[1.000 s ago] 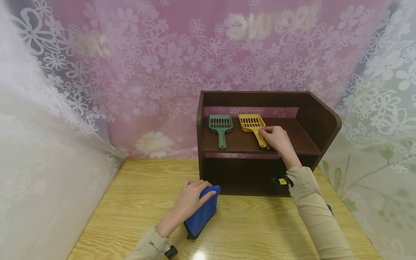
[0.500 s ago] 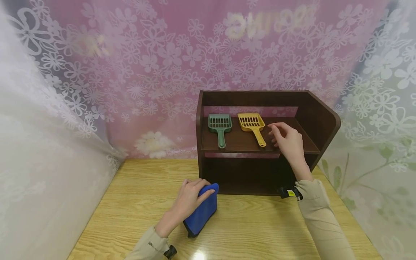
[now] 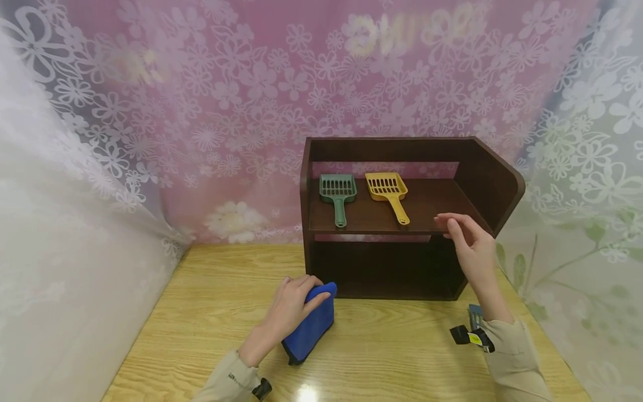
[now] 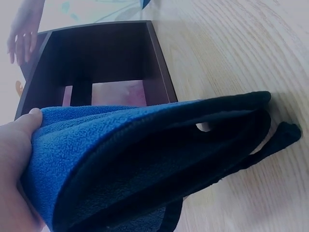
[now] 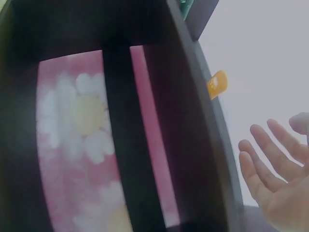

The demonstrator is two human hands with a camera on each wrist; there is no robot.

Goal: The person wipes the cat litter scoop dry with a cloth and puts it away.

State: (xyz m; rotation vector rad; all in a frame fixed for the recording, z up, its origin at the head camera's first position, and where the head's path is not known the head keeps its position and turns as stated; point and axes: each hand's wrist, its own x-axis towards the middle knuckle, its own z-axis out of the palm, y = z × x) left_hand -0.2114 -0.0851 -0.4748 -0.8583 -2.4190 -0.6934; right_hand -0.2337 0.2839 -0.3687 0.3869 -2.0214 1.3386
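Observation:
My left hand (image 3: pixel 288 304) grips a folded blue cloth (image 3: pixel 313 326) with dark edging, just in front of the shelf's lower left. In the left wrist view the cloth (image 4: pixel 96 130) hangs folded, its dark-edged layers parted. Relaxed and empty, my right hand (image 3: pixel 472 248) is in front of the upper shelf's right part; its fingers show loosely spread in the right wrist view. On that upper shelf lie a green slotted scoop (image 3: pixel 339 195) at the left and a yellow slotted scoop (image 3: pixel 389 192) beside it, handles toward the front.
The dark brown two-level shelf (image 3: pixel 382 293) stands at the back right of the wooden table (image 3: pixel 226 279). A blue-grey object (image 3: pixel 475 316) lies on the table near my right wrist, partly hidden. Floral curtains (image 3: pixel 226 139) hang behind and at both sides.
My right hand has let go of the yellow scoop and moved right and toward the front. The blue-grey object shows more beside the right sleeve. The left hand keeps its hold on the cloth.

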